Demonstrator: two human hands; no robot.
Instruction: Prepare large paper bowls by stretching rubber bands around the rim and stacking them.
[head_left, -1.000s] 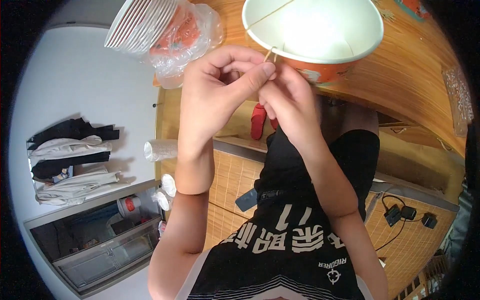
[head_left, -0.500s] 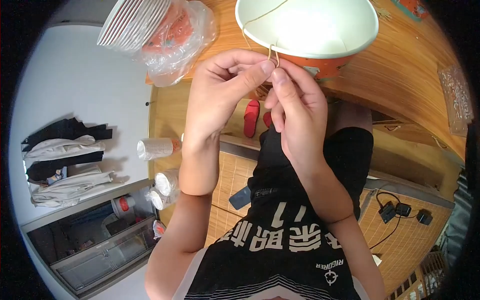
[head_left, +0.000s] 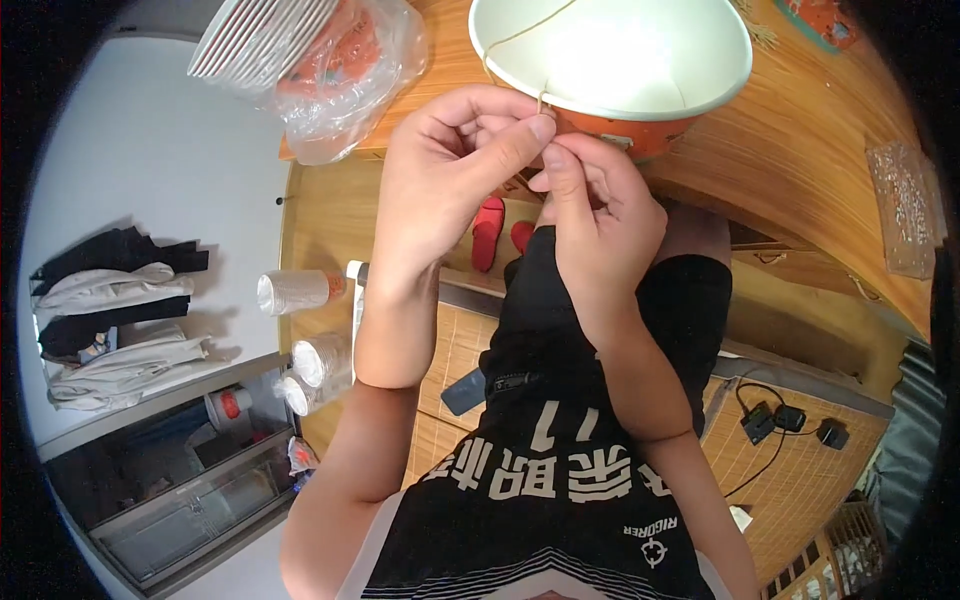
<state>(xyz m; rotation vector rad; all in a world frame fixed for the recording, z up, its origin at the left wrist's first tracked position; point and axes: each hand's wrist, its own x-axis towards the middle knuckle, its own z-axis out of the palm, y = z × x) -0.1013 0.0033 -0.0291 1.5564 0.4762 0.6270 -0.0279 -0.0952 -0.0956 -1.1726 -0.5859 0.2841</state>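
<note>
Up close, both hands met at near rim of bowl [head_left: 610, 55]; left hand [head_left: 450, 185] curled, thumb and forefinger pressed shut on thin yellow band [head_left: 520, 35]; right hand [head_left: 600, 215] likewise closed, fingers [head_left: 560, 170] pinching same band just below rim, touching left thumb tip; no gap visible between either pair of fingers.

Bowl: white inside, orange outside, standing on wooden bench [head_left: 800, 150] right at near edge, directly above the hands; band rose from pinch point, crossed rim, ran in loose curve over white interior toward far side; whether it circled whole bowl, could not tell, far end out of view.

Judged as partway: band gripped and laid across bowl, but not seen seated snug around it; stretching or settling it seemingly left, along with release of both pinches; nothing seen inside bowl, no lid seen on it.

Elsewhere on bench: stack of bowls [head_left: 260, 40] tipped on side at far left, beside crumpled clear bag [head_left: 350, 80]; clear lidded box [head_left: 905, 205] at right edge; below, on floor, red slippers [head_left: 487, 230], sleeves of cups [head_left: 295, 290] lying down, folded clothes [head_left: 110, 300] well apart to left.
</note>
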